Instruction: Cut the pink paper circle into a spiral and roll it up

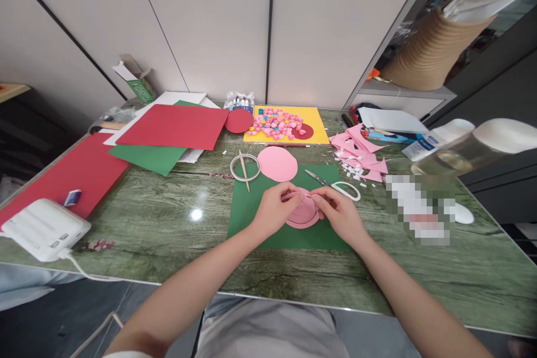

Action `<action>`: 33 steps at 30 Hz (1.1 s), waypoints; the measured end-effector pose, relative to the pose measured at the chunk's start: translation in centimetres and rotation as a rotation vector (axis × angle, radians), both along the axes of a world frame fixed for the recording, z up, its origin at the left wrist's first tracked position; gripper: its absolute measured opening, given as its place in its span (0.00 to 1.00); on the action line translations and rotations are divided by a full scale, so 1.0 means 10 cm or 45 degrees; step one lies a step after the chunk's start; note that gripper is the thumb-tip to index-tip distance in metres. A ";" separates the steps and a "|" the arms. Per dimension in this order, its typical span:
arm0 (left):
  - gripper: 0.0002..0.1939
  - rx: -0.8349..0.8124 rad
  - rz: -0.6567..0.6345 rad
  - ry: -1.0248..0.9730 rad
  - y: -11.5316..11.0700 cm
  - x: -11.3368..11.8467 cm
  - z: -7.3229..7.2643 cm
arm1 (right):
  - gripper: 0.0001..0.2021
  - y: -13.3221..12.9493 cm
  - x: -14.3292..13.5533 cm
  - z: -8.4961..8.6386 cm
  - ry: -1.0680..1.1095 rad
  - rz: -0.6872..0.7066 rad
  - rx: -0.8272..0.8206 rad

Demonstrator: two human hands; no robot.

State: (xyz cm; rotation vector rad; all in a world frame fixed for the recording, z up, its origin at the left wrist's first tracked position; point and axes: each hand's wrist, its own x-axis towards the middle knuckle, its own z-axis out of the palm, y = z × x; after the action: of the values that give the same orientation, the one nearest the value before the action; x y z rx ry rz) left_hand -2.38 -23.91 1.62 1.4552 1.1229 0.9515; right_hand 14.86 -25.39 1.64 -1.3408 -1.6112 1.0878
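My left hand (277, 208) and my right hand (339, 213) pinch the upper edge of a round pink paper piece (302, 218) with curved lines in it, apparently cut as a spiral. It is held over a green sheet (255, 226). My fingertips hide part of the edge. A whole pink paper circle (277, 163) lies just beyond my left hand. To the right of the pinched paper rests a pair of scissors (335, 184) with white handles. Left of the circle, a pointed wooden stick (244, 172) lies with a ring (232, 166).
Many small pink paper rolls (279, 123) cover a yellow sheet (318, 117) at the back. Pink scraps (361, 148) lie right of them, near a clear bottle (461, 151). Red sheets (172, 123) and a white power adapter (46, 229) occupy the left side.
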 end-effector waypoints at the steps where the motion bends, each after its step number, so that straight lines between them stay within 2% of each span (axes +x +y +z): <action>1: 0.06 0.002 0.007 -0.003 0.00 0.00 0.01 | 0.11 0.00 0.00 0.00 0.008 0.006 -0.003; 33: 0.06 0.008 0.027 -0.027 -0.02 0.00 0.05 | 0.11 -0.02 -0.02 0.06 -0.017 -0.031 0.034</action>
State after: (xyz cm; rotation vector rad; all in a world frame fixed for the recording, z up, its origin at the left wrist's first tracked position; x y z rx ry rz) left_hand -2.38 -24.14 2.08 1.4377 1.1226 0.9844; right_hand 14.66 -25.58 2.19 -1.3491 -1.6095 1.0418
